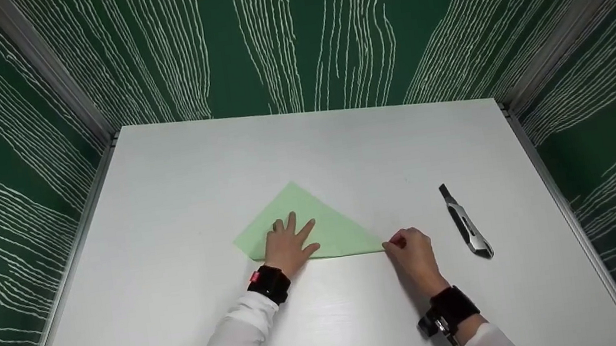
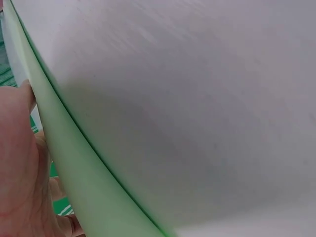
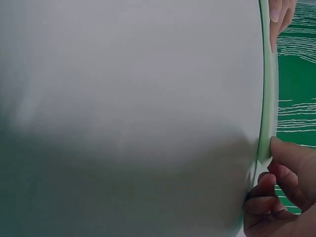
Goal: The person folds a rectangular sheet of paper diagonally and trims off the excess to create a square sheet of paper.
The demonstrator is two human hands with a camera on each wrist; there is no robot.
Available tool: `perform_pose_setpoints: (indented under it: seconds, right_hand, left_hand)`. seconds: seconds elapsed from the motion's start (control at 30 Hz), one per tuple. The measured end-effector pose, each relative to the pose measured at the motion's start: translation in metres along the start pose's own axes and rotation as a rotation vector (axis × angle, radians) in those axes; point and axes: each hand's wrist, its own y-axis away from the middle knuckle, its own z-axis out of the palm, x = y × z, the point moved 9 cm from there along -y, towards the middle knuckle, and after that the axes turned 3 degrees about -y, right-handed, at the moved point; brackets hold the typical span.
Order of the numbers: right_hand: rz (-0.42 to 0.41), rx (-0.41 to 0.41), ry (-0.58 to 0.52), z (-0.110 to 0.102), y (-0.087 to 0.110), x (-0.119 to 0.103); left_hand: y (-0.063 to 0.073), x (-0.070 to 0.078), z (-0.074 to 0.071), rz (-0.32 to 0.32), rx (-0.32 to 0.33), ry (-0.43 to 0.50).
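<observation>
A sheet of light green paper (image 1: pixel 331 232), folded to roughly a triangle, lies on the white table with its long folded edge towards me. My left hand (image 1: pixel 288 247) rests on the paper with fingers spread, near the left part of that edge. At the right corner, my right hand (image 1: pixel 416 254) pinches the tip of the paper between thumb and curled fingers. In the left wrist view the folded paper edge (image 2: pixel 84 158) bulges slightly beside the palm. The right wrist view shows the thumb (image 3: pixel 289 153) on the paper's corner and the other fingers curled below it.
A utility knife (image 1: pixel 466 223) with a silver and black handle lies right of my right hand, its dark tip pointing away from me. The white table (image 1: pixel 165 174) is bordered by metal rails and green walls (image 1: pixel 221 59) with white wavy lines.
</observation>
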Motion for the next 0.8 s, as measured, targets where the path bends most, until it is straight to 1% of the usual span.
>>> perform_pose_setpoints:
  seconds: [0.2,0.37,0.47,0.67,0.73,0.8]
  right_hand:
    - [0.001,-0.039,0.048,0.002,0.001,-0.002]
    - [-0.021,-0.040,0.088,0.004,0.001,-0.004]
    - [-0.021,-0.043,0.097,0.004,0.001,-0.004]
    - [-0.023,-0.063,0.110,0.005,0.002,-0.006]
    - [-0.040,-0.059,0.126,0.006,0.002,-0.008]
    - [-0.078,-0.046,0.150,0.005,0.003,-0.012]
  left_hand:
    - [0.000,0.000,0.000,-0.007,-0.007,-0.015]
    - [0.001,0.000,-0.001,-0.012,0.000,-0.058]
    - [0.001,0.000,-0.001,-0.013,0.014,-0.079]
    - [0.001,0.000,-0.002,-0.013,0.023,-0.067]
    - [0.001,0.000,0.000,-0.012,0.012,-0.057]
    - [0.001,0.001,0.001,-0.011,-0.001,-0.047]
